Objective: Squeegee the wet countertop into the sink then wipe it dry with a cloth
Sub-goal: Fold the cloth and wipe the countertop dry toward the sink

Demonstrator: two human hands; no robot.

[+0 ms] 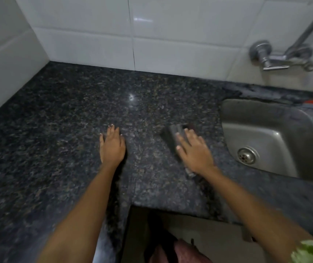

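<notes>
Countertop (66, 130) lies under your flat, spread left hand (112, 147), while your right hand (194, 150) presses a cloth (171, 136) beside the sink (265, 133).

No text, label, brand, number or sign can be read anywhere in the view.
</notes>
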